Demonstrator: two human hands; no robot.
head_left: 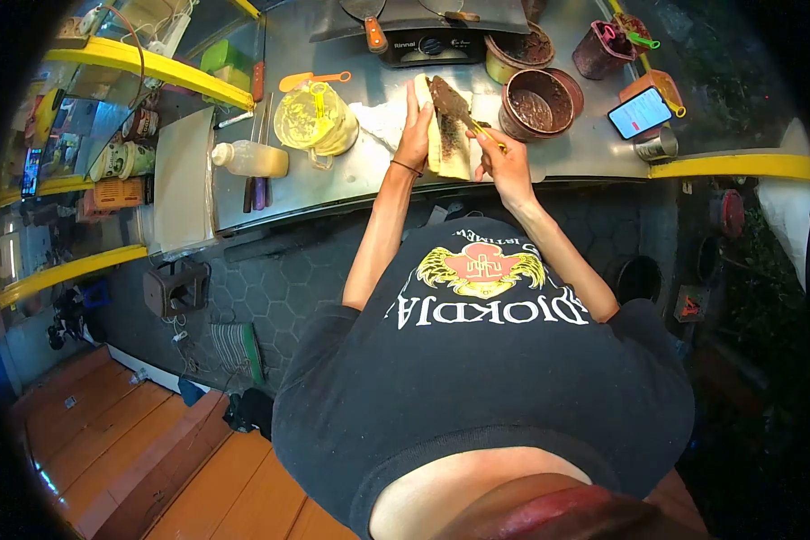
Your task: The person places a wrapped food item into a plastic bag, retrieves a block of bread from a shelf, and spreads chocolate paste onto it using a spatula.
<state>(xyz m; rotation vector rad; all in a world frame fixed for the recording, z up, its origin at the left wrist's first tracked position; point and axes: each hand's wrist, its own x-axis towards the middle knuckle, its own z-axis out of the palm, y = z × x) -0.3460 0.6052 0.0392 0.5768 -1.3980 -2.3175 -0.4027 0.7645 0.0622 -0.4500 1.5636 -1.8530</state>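
Observation:
Between my hands, over the metal counter, is a long pale slice of bread (450, 156) with dark brown spread on its upper part and dark specks lower down. My left hand (413, 135) holds the bread along its left edge. My right hand (504, 164) grips the yellow handle of a spatula (452, 101), whose blade is coated in brown spread and lies against the bread. An open tub of brown spread (536, 103) stands just right of the bread. To the left is a clear tub of yellow spread (317, 120) with a yellow-green utensil in it.
A black Rinnai stove (432, 45) is behind the bread. More brown-smeared tubs (603, 49) stand at the back right, near a lit phone (640, 113). A squeeze bottle (250, 159) lies at left beside knives. Yellow frames (153, 67) border the counter (333, 184).

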